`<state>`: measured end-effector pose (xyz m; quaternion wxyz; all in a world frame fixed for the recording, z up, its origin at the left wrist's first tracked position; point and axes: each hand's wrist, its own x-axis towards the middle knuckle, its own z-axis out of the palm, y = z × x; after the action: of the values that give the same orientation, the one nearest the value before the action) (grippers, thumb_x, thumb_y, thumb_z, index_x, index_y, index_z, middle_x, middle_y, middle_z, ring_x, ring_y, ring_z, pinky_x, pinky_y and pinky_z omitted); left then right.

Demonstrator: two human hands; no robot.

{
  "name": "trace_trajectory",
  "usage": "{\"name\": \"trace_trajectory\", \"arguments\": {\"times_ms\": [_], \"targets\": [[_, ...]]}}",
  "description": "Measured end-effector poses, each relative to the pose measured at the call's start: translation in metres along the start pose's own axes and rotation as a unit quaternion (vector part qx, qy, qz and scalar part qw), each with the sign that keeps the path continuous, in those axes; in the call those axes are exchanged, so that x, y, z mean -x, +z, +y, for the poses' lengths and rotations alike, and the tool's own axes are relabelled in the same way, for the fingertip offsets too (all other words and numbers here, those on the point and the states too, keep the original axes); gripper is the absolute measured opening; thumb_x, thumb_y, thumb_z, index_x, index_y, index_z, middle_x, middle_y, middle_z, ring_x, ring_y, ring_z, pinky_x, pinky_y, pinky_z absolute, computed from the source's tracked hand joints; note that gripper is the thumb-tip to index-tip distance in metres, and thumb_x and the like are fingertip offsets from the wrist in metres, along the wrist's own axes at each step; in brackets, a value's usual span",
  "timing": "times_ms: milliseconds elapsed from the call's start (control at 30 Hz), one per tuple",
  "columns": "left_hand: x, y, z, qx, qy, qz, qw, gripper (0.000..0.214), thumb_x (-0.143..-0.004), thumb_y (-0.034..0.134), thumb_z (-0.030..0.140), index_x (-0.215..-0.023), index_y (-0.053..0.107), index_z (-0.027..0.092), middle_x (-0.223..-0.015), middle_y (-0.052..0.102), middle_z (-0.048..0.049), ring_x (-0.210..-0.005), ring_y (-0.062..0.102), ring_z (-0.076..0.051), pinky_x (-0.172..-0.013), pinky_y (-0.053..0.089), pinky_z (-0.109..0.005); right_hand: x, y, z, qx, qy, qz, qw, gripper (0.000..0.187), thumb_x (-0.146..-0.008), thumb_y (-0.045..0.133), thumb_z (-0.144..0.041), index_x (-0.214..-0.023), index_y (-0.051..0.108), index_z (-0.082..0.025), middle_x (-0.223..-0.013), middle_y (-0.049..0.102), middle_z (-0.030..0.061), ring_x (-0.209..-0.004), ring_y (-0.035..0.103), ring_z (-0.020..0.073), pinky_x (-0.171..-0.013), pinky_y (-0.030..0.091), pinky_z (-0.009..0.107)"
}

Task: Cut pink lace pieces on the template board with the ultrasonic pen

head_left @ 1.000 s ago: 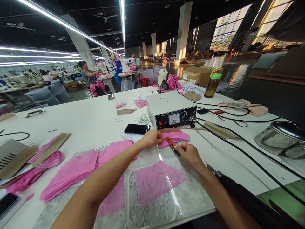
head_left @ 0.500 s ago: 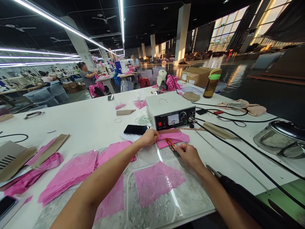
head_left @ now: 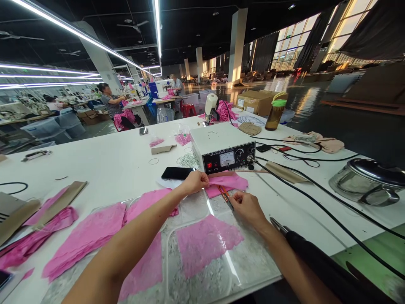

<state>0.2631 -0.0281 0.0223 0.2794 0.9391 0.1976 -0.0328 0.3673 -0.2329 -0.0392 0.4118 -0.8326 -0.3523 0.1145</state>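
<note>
My left hand (head_left: 196,182) is closed, pinching the left end of a pink fabric strip (head_left: 232,181) in front of the white machine box. Orange-handled thread snips (head_left: 225,196) point their orange end at the strip. My right hand (head_left: 248,205) has its thumb and fingers closed at the dark end of the snips; the exact grip is partly hidden. Below both hands, a single pink fabric piece (head_left: 207,245) lies flat on a clear-covered, marbled grey board (head_left: 253,261). Stacked pink pieces (head_left: 91,230) lie left of my left forearm.
A white control box (head_left: 221,141) with a meter stands behind my hands, a black phone (head_left: 177,172) beside it. Black cables (head_left: 303,185) cross the right side. A black-handled pen-like tool (head_left: 284,230) lies by my right forearm. A glass pot (head_left: 367,181) stands farther right.
The whole view has shifted slightly, so things appear farther left. The snips' orange handles look narrower and slightly turned in my right hand. My left hand still pinches the strip.
</note>
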Motion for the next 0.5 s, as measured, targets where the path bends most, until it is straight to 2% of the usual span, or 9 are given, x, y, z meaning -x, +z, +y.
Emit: {"name": "trace_trajectory", "arguments": {"times_ms": [100,200,333,433,500], "targets": [[0.004,-0.004,0.003,-0.021,0.012,0.012,1.000,0.031,-0.096,0.061,0.035,-0.119,0.060,0.014,-0.117,0.063,-0.0080,-0.099,0.064,-0.022,-0.084,0.057,-0.040,0.001,0.002,0.001,0.026,-0.011,0.011,1.000,0.024,-0.077,0.053,-0.036,-0.058,0.053,-0.022,-0.053,0.059,-0.0006,-0.051,0.053,0.0144,-0.053,0.034,0.026],[0.010,-0.006,0.009,-0.051,0.030,0.028,0.998,0.030,-0.097,0.060,0.035,-0.119,0.060,0.014,-0.116,0.063,-0.0079,-0.099,0.065,-0.022,-0.084,0.057,-0.040,0.002,0.002,-0.003,0.057,-0.032,0.038,0.997,0.022,-0.078,0.057,-0.041,-0.068,0.054,-0.022,-0.058,0.058,-0.0016,-0.052,0.051,0.0145,-0.052,0.032,0.026],[0.026,-0.003,0.020,-0.094,0.067,0.059,0.992,0.029,-0.097,0.060,0.035,-0.118,0.060,0.014,-0.115,0.063,-0.0081,-0.097,0.065,-0.020,-0.083,0.056,-0.039,0.004,0.005,-0.015,0.106,-0.067,0.091,0.988,0.024,-0.079,0.061,-0.040,-0.093,0.058,-0.020,-0.085,0.066,0.0036,-0.068,0.058,0.0176,-0.056,0.031,0.026],[0.047,0.004,0.028,-0.123,0.102,0.077,0.984,0.019,-0.097,0.059,0.030,-0.104,0.064,0.013,-0.102,0.065,-0.0058,-0.089,0.064,-0.017,-0.081,0.055,-0.036,0.006,0.009,-0.021,0.143,-0.098,0.110,0.979,0.027,-0.082,0.061,-0.034,-0.105,0.059,-0.020,-0.101,0.066,0.0067,-0.074,0.059,0.0180,-0.057,0.032,0.026],[0.065,0.010,0.030,-0.138,0.120,0.083,0.980,0.015,-0.097,0.054,0.020,-0.092,0.066,0.014,-0.096,0.066,-0.0054,-0.083,0.064,-0.016,-0.079,0.053,-0.032,0.007,0.010,-0.022,0.167,-0.122,0.112,0.972,0.018,-0.084,0.058,-0.028,-0.099,0.062,-0.020,-0.098,0.066,0.0063,-0.070,0.058,0.0163,-0.056,0.031,0.026]]}}
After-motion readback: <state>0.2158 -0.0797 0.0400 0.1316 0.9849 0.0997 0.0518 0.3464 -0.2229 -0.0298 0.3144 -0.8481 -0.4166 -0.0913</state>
